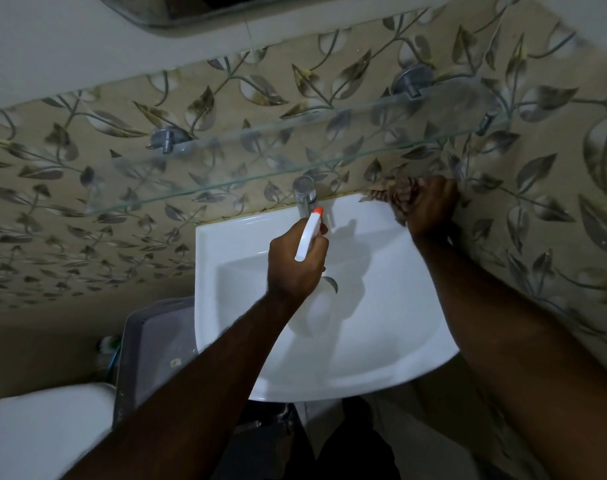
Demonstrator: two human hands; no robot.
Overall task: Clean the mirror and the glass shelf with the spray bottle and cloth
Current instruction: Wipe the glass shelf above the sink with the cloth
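My left hand (pixel 293 263) grips a white spray bottle (pixel 308 237) with an orange nozzle, held over the sink and pointing toward the wall. My right hand (pixel 428 207) is closed on a brown patterned cloth (pixel 397 197), bunched at the sink's back right corner against the tiled wall. The glass shelf (pixel 278 150) runs across the wall above the tap, on metal brackets. The lower edge of the mirror (pixel 149 12) shows at the top left.
A white sink (pixel 381 341) is below my hands, with a chrome tap (pixel 305 197) at its back edge. A grey bin (pixel 149 341) stands left of the sink. A white toilet tank (pixel 45 431) is at the bottom left. Leaf-patterned tiles cover the wall.
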